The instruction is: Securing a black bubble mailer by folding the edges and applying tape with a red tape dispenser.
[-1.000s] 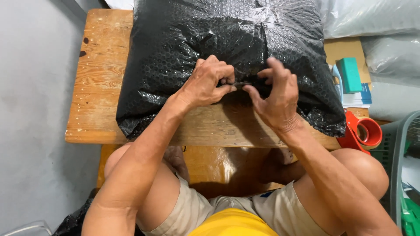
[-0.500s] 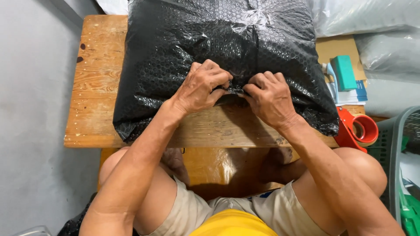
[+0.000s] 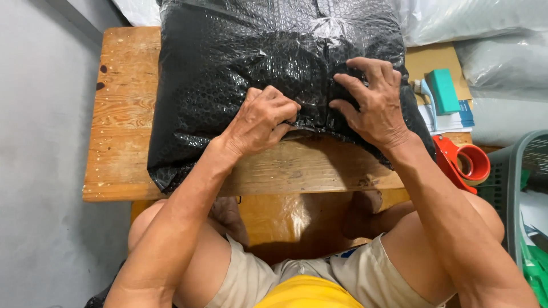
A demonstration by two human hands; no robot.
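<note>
Left hand (image 3: pixel 264 118) is pinching the black bubble-wrap parcel (image 3: pixel 228 63) with curled fingers; right hand (image 3: pixel 374 102) is pressing it, fingers spread wide, on the wooden tabletop (image 3: pixel 123 114).

You are looking down on a large parcel (image 3: pixel 240 68) wrapped in glossy black bubble wrap, lying flat on a bare wooden table (image 3: pixel 123 114). It is plump and pillow-like, its film gathered under clear tape at the top centre. Its near edge slightly overhangs the table's front.
</note>
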